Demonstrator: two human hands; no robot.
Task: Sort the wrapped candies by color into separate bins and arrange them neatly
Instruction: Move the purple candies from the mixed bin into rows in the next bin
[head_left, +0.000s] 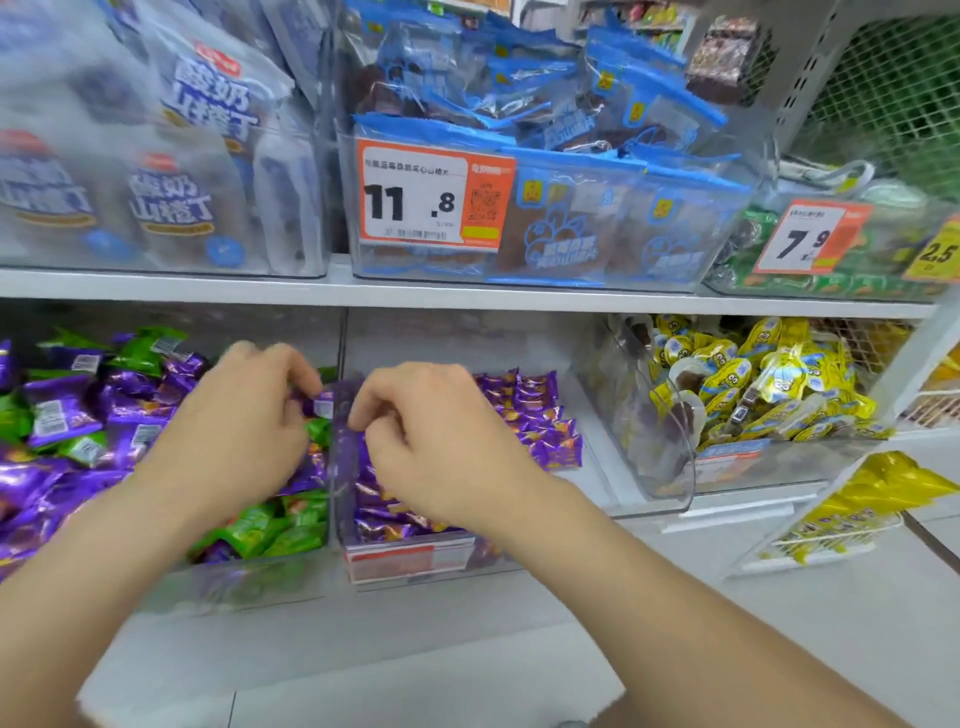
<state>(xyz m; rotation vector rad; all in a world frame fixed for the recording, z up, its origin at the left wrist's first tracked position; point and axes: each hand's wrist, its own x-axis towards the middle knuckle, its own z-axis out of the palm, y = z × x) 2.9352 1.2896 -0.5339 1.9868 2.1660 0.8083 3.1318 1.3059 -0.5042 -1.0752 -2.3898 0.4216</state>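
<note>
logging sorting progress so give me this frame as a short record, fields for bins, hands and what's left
left bin: purple and green candies mixed
middle bin: purple candies only, in rows
right bin: yellow packs
left hand: pinches a purple candy by the wall between left and middle bins
right hand: fingers curled over middle bin, grip unclear
remaining: green candies not yet separated

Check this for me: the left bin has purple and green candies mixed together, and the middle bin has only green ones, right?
No. The head view shows the middle bin holding only purple candies, not green. The left bin does have purple and green candies mixed together.
</note>
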